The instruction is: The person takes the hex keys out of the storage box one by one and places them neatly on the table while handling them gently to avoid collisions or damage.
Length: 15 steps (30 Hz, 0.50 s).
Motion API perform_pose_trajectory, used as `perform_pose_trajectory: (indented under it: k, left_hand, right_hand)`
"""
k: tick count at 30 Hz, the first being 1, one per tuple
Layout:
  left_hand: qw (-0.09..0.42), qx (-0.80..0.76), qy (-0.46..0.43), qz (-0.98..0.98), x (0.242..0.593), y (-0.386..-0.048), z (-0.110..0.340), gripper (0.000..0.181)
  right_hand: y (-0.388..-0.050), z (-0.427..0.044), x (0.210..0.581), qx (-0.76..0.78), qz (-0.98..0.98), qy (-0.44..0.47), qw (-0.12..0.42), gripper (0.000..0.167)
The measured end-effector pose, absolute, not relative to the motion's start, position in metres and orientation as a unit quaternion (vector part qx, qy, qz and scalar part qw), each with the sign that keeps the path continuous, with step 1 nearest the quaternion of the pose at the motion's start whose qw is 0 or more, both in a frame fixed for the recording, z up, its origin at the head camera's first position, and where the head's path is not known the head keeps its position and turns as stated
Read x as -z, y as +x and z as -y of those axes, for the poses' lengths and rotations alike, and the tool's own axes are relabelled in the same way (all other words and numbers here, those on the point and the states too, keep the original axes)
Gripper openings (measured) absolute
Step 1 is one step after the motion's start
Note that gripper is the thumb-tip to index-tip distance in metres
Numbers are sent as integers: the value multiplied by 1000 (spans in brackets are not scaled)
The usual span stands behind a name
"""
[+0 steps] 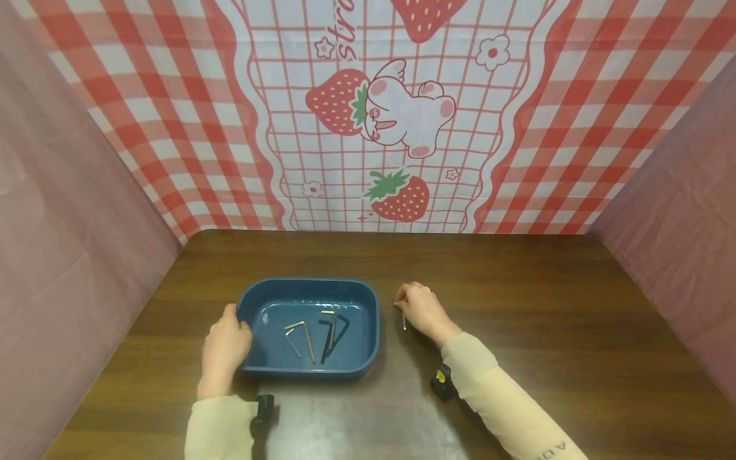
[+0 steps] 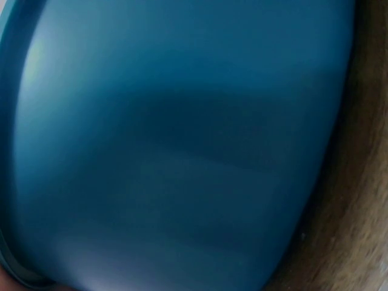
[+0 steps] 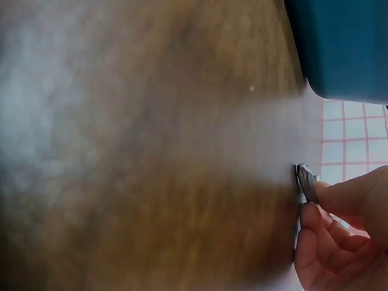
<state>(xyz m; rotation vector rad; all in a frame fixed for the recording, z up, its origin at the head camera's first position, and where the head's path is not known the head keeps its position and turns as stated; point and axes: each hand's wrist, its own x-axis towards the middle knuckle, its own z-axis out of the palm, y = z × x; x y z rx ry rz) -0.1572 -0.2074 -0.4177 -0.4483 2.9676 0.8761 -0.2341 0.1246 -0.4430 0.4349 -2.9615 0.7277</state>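
A slim silver hex key [image 1: 404, 321] is at the right of the blue tray [image 1: 322, 287], just over or on the desk [image 1: 517, 300]; I can't tell from my feeds whether it touches the wood. The right hand [image 1: 424, 312] pinches it between thumb and fingers. On the left, the left hand [image 1: 225, 342] grips the tray's left rim. Inside the tray I count three metallic hex keys [image 1: 308, 343], two at the left and one brassy at the right, the last lying among two black hex keys [image 1: 338, 338]. Both arms wear pale sleeves [image 1: 500, 390], and I see a small black wrist camera [image 1: 265, 409] on the left one. Beyond the far edge hangs a red-and-white checked cloth [image 1: 368, 38] printed with strawberries, with pink curtains [image 1: 75, 255] on both sides.
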Motion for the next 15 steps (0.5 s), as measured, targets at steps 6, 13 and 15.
perform_pose_trajectory:
  k: [6,13,15]
  left_hand:
    - [4,-281,-142,-949,417,-157,207,45]
    - [3,-283,-142,-948,417,-156,207,46]
    - [0,-283,-143,-948,417,-156,207,46]
  right_hand:
    - [-234,-124,444,-230,961,145,46,6]
    - [-233,-124,445,-228,960,149,57,6]
    - [-233,-124,445,-229,960,149,57,5]
